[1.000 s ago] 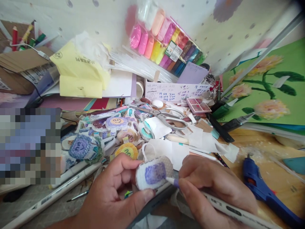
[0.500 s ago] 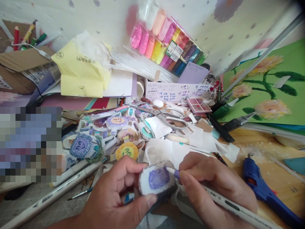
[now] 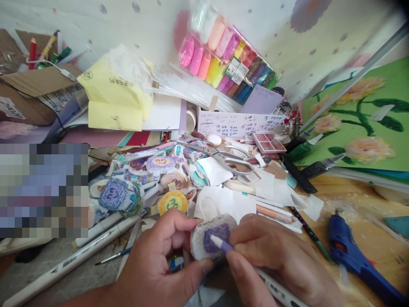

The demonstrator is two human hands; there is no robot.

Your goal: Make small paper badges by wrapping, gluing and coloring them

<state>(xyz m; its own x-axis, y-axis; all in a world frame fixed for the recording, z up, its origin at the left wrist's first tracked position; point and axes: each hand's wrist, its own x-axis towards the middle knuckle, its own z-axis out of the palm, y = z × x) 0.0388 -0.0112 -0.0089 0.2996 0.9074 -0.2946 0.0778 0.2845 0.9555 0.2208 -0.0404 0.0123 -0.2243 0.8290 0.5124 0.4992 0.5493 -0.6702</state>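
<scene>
Between the thumb and fingers of my left hand (image 3: 169, 256) is a small rounded white textured piece (image 3: 198, 243) with a purple patch in its middle. My right hand (image 3: 275, 251) grips a white marker (image 3: 276, 286) with a purple band near its nib. The marker's tip touches the purple patch or lies just over it. Just beyond my hands is a pile of similar coloured pieces, among them a yellow one (image 3: 172, 204) with a drawn face and a blue one (image 3: 115, 194).
Metal scissors (image 3: 220, 154) lie across the pile. A blue glue gun (image 3: 348, 247) rests at the right. Another white marker (image 3: 76, 260) and a thin paintbrush (image 3: 113, 256) are at the left. Packs of coloured clay (image 3: 223, 55) stand at the back.
The marker tip has moved from the right edge of the purple patch to its middle, as my right hand shifted left. The camera view has shifted slightly.
</scene>
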